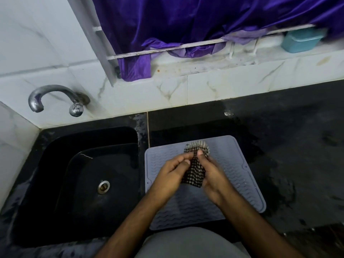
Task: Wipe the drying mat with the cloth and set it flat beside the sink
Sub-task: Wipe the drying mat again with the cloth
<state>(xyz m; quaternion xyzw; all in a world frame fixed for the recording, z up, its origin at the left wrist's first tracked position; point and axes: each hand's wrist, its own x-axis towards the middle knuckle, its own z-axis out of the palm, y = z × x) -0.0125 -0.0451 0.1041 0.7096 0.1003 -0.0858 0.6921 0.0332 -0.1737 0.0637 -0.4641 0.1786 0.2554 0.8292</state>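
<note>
A grey-blue ribbed drying mat point(240, 179) lies flat on the black counter, just right of the sink point(89, 175). Above its middle I hold a small black-and-white checked cloth point(195, 172), bunched between both hands. My left hand point(171, 177) grips the cloth's left side with fingers curled. My right hand point(214, 179) grips its right side, thumb pressed on the upper part. The cloth's frayed top edge sticks up beyond my fingers. Part of the mat's middle is hidden by my hands and forearms.
A chrome tap point(55, 98) juts from the tiled wall over the sink. The black counter point(297, 146) stretches to the right, wet in patches. A purple curtain point(186, 25) hangs over the window ledge, with a teal box point(301, 40) at its right end.
</note>
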